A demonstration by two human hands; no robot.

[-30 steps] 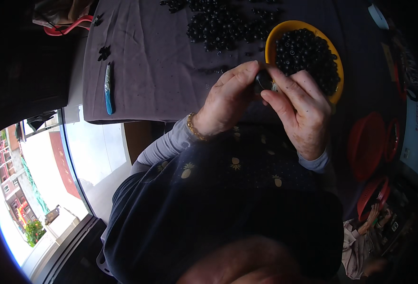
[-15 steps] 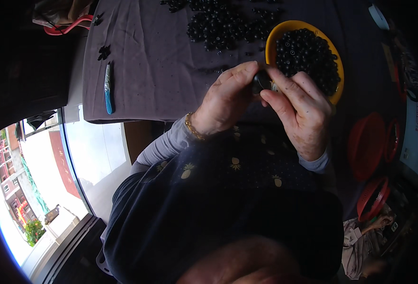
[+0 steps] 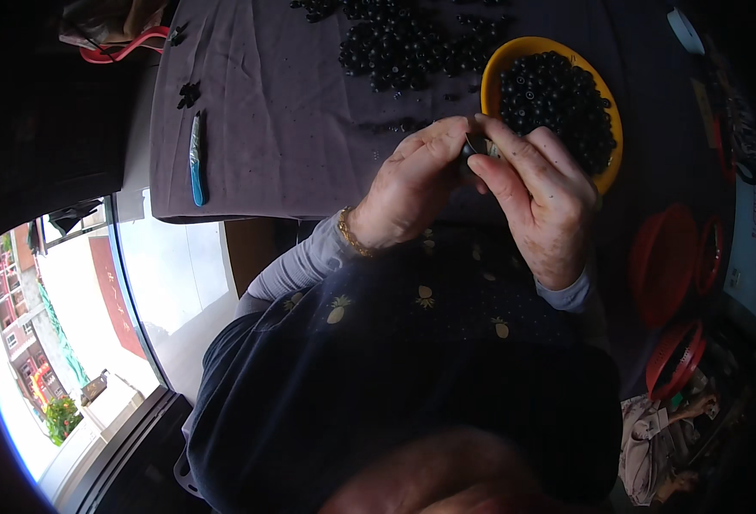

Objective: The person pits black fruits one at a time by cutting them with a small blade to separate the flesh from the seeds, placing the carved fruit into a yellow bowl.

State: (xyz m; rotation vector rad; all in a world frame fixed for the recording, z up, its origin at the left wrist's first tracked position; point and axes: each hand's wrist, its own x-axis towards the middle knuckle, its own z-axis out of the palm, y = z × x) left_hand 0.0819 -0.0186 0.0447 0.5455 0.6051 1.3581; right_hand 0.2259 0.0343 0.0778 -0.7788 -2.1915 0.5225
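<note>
Two bare hands up over the worktop: left hand (image 3: 408, 193), right hand (image 3: 536, 201). One small dark round piece (image 3: 472, 151) pinched between them. One round yellow plastic bowl (image 3: 602, 176), heaped with small black beads, too many to count. One loose pile of black beads (image 3: 399, 38) on one grey-purple cloth (image 3: 283, 111), again beyond counting. One slim blue-handled tool (image 3: 196, 158) at the cloth's left edge. One little cluster of black bits (image 3: 189, 92) above it. One gold bracelet (image 3: 352, 238) on the left wrist. Red round plastic baskets (image 3: 665, 265) at right, at least three.
</note>
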